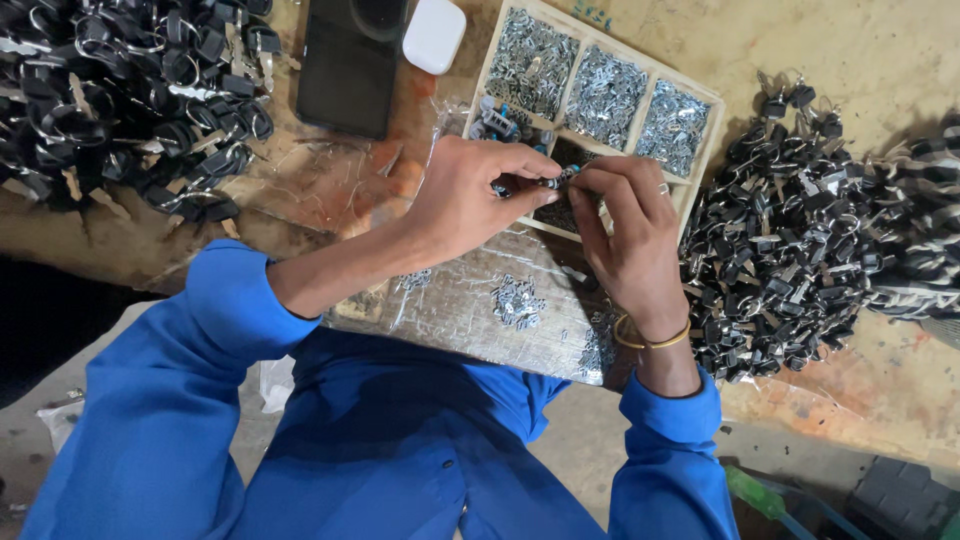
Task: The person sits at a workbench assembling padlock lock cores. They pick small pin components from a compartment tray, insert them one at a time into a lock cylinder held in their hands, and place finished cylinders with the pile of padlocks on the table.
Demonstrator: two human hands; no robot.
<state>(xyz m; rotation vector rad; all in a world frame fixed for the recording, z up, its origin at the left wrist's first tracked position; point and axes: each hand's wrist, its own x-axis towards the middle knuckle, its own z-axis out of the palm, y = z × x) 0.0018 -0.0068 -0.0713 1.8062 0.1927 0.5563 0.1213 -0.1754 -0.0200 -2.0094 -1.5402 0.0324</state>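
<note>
Soft, even light is being cast over the scene from above, and it is being scattered as bright glints off the small metal parts in the wooden tray. Mild glare is being thrown back by the metal plate — its surface is being washed pale. Deep shadow is being held along the left edge, below the bench. Lines are being bent slightly at the corners — wide-lens distortion. The blue sleeves nearest the camera are being rendered a little soft.

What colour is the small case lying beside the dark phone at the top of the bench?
White: the case shows best in the head view, next to the phone.
</note>
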